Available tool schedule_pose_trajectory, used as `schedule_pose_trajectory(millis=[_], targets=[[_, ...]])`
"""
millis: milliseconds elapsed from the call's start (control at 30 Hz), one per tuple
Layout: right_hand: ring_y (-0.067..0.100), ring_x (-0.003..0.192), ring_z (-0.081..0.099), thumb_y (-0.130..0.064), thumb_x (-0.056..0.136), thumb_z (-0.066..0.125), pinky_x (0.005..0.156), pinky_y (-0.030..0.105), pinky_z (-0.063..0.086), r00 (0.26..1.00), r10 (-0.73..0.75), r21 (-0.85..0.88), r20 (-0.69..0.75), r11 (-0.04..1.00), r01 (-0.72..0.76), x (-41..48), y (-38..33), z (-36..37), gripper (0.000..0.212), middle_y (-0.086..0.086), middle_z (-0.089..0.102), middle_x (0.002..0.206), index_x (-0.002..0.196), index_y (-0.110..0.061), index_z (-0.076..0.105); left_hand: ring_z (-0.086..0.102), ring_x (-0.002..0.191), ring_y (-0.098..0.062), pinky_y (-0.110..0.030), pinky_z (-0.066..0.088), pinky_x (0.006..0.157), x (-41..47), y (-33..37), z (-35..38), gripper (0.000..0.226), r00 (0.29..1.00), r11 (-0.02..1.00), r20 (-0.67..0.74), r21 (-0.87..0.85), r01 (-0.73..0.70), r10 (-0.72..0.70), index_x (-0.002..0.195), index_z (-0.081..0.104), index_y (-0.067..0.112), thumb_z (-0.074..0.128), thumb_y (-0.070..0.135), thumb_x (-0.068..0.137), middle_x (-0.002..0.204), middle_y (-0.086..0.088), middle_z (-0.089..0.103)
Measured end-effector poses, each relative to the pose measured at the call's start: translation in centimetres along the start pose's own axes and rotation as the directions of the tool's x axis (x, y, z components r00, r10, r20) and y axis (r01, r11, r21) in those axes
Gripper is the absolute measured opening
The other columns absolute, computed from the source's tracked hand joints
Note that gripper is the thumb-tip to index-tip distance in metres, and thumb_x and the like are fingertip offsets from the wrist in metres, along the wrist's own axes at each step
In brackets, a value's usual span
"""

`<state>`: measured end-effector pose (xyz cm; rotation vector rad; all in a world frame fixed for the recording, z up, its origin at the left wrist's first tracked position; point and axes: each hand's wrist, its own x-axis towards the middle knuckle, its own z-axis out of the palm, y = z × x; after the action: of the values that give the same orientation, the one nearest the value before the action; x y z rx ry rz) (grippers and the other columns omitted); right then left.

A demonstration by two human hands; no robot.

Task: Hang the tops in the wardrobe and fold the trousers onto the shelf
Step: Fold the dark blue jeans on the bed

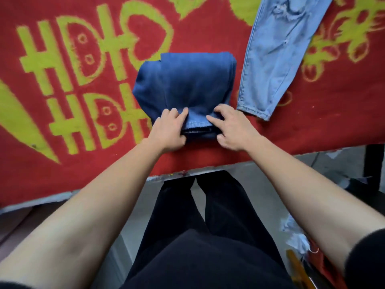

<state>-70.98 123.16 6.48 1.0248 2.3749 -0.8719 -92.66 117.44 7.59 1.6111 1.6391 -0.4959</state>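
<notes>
Two-handed grip on dark blue trousers [185,80], folded on the counter [208,155] | left hand [169,130] and right hand [231,128] each pinch their near edge | light jeans [275,59] just right of them | I'd lift level, keeping layers stacked.

folded trousers [185,84] on blanket [62,142] | jeans [273,59] just right, apart

Room type unclear, likely home or plain workroom: red blanket [208,34] over metal-edged table [183,174], folded jeans [187,84] and light jeans [270,59] on it, bare grey floor [260,184] below.
</notes>
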Motion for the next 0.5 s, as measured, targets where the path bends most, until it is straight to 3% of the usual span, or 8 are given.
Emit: schedule_pose_trajectory(millis=[100,167,233,300,367,433,500], targets=[[0.03,0.12,0.054,-0.048,0.082,0.035,0.099,0.042,0.047,0.997,0.07,0.14,0.022,0.987,-0.072,1.4,-0.4,-3.2,0.059,0.008,0.061,0.125,0.122,-0.022,0.07,0.056,0.112,-0.029,-0.036,0.046,0.092,1.8,-1.0,-4.0,0.05,0.999,0.961,0.022,-0.275,0.044,-0.039,0.135,0.056,0.024,0.056,0.023,0.085,0.112,-0.007,0.066],[0.027,0.11,0.062,-0.045,0.091,0.048,0.095,0.039,0.049,0.996,0.087,0.195,0.031,0.977,-0.091,2.8,0.0,-6.9,0.038,0.002,0.07,0.114,0.113,-0.026,0.073,0.065,0.101,-0.024,-0.031,0.049,0.087,2.8,-2.1,-7.3,0.031,0.996,0.964,-0.082,-0.266,-0.005,-0.017,0.112,0.072,0.024,0.057,0.019,0.085,0.101,-0.002,0.073],[0.025,0.101,0.066,-0.041,0.086,0.063,0.091,0.034,0.05,0.995,0.095,0.219,-0.03,0.972,-0.086,4.7,1.0,-10.8,0.029,0.001,0.073,0.104,0.11,-0.026,0.07,0.065,0.099,-0.023,-0.031,0.049,0.086,4.3,-2.9,-10.6,0.025,0.977,0.968,-0.214,-0.249,-0.031,-0.024,0.105,0.074,0.022,0.061,0.021,0.084,0.099,-0.002,0.073],[0.026,0.104,0.063,-0.045,0.075,0.07,0.095,0.034,0.047,0.987,0.124,0.239,-0.103,0.966,-0.096,7.2,2.1,-13.9,0.051,0.005,0.069,0.109,0.121,-0.025,0.063,0.06,0.102,-0.026,-0.032,0.045,0.086,6.4,-2.9,-13.6,0.039,0.95,0.961,-0.308,-0.275,-0.039,-0.05,0.117,0.066,0.02,0.068,0.028,0.079,0.104,-0.007,0.068],[0.029,0.122,0.053,-0.052,0.065,0.072,0.106,0.036,0.041,0.983,0.148,0.234,-0.112,0.965,-0.119,9.9,2.5,-15.8,0.086,0.013,0.056,0.131,0.142,-0.022,0.047,0.051,0.12,-0.028,-0.031,0.04,0.098,8.5,-2.8,-16.0,0.073,0.954,0.959,-0.295,-0.281,-0.039,-0.048,0.137,0.049,0.017,0.076,0.033,0.071,0.128,-0.013,0.056],[0.029,0.14,0.038,-0.052,0.066,0.08,0.116,0.034,0.031,0.985,0.173,0.204,-0.005,0.964,-0.168,11.8,2.5,-16.0,0.108,0.015,0.038,0.152,0.154,-0.018,0.027,0.032,0.141,-0.028,-0.032,0.029,0.115,10.3,-2.9,-16.2,0.105,0.989,0.976,-0.141,-0.218,0.016,-0.048,0.153,0.024,0.016,0.084,0.033,0.069,0.153,-0.013,0.033],[0.027,0.146,0.029,-0.047,0.072,0.081,0.119,0.03,0.025,0.974,0.182,0.165,0.133,0.965,-0.203,12.8,2.3,-15.1,0.111,0.012,0.027,0.16,0.157,-0.013,0.018,0.021,0.147,-0.029,-0.036,0.023,0.119,11.0,-3.1,-14.8,0.122,0.996,0.992,0.039,-0.092,0.087,-0.083,0.156,0.007,0.016,0.088,0.033,0.067,0.16,-0.014,0.018]])
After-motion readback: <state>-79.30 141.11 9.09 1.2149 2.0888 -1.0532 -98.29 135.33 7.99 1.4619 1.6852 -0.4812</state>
